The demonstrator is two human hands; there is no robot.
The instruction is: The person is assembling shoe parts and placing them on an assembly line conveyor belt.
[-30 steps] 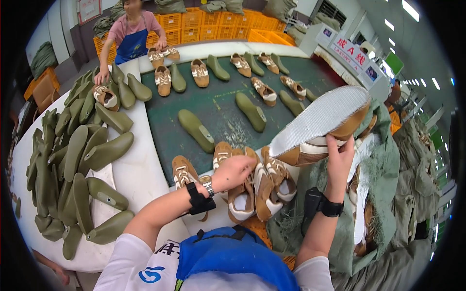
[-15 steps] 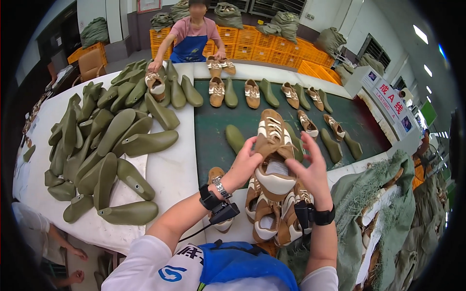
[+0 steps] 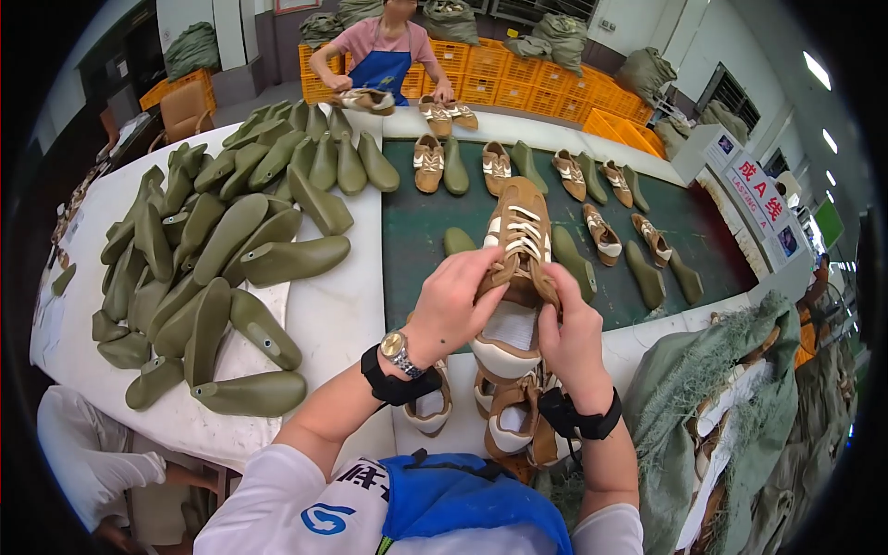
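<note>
A brown sneaker (image 3: 520, 215) with white stripes and laces is held up in front of me, toe pointing away. My left hand (image 3: 453, 303) pinches the left side of its collar near the laces. On the opposite side, my right hand (image 3: 572, 340) grips the collar edge, so the opening spreads between both hands. White lining shows inside. Beneath it, several similar sneakers (image 3: 511, 418) stand close together at the table's near edge. Green shoe lasts (image 3: 575, 264) lie on the dark green belt (image 3: 416, 277) behind the held shoe.
A large heap of green shoe lasts (image 3: 222, 242) covers the white table (image 3: 333, 370) at left. Sneakers paired with lasts (image 3: 453, 166) line the belt's far side. Across it, a co-worker (image 3: 381, 55) handles a sneaker (image 3: 363, 100). A green woven sack (image 3: 721, 398) bulges at right.
My right hand has closed from spread fingers onto the sneaker's collar. The shoe now stands more upright to my view. The co-worker has lifted a sneaker away from the lasts.
</note>
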